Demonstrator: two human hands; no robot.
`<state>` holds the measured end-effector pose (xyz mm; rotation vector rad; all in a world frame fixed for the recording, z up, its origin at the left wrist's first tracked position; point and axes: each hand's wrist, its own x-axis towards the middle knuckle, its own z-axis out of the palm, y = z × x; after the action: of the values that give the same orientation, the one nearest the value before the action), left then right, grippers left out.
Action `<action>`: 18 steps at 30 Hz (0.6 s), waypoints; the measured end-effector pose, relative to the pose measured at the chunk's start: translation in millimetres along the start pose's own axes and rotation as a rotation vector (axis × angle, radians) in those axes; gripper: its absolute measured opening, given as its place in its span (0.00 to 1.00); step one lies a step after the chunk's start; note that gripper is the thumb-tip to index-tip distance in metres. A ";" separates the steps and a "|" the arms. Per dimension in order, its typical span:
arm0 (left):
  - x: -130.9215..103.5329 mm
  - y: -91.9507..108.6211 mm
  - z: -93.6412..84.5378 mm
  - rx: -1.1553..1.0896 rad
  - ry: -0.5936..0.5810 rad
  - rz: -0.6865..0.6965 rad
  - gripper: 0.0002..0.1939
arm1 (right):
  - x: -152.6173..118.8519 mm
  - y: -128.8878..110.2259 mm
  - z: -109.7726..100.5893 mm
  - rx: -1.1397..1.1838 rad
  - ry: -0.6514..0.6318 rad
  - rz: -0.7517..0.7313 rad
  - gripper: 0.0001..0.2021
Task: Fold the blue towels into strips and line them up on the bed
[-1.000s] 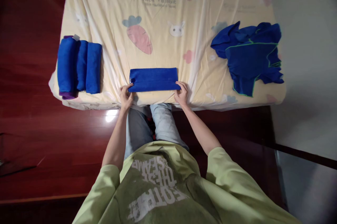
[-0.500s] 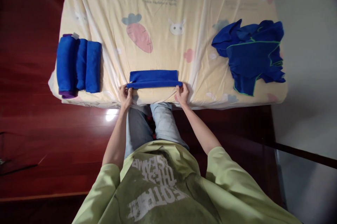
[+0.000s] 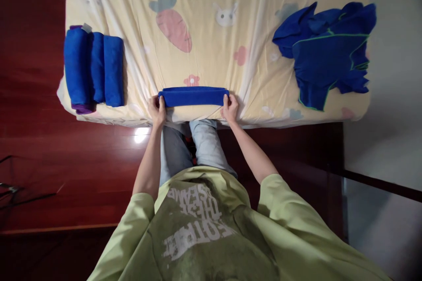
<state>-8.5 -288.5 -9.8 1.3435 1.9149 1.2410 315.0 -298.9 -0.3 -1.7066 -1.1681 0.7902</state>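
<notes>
A blue towel, folded into a narrow strip, lies near the front edge of the bed in front of me. My left hand pinches its left end, thumb on top. At the opposite end, my right hand grips the towel the same way. Farther left lie several rolled blue towels side by side, with purple cloth showing under the outermost one. A loose heap of blue towels with green edging rests to the right.
The bed has a cream sheet printed with carrots and rabbits, creased in places. Dark red floor shows at left, with a thin black frame on it. A pale wall stands at right.
Both hands have brought the towel's near edge up and away from me, so the strip is now folded over itself. The view has shifted slightly.
</notes>
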 end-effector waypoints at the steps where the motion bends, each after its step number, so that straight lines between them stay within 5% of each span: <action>1: 0.1 2.0 0.5 0.007 0.012 0.002 0.15 | 0.0 -0.7 0.1 -0.003 0.000 0.004 0.29; 10: -2.0 22.7 1.7 -0.080 0.057 -0.027 0.10 | 3.5 -0.1 4.0 -0.033 0.060 -0.029 0.26; 18: 1.3 19.9 6.0 -0.037 0.079 -0.051 0.10 | 11.3 2.6 3.9 -0.094 0.124 -0.099 0.19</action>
<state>5.0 -282.8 5.0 1.2359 1.9580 1.3161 316.5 -287.5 -4.4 -1.7338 -1.2095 0.5687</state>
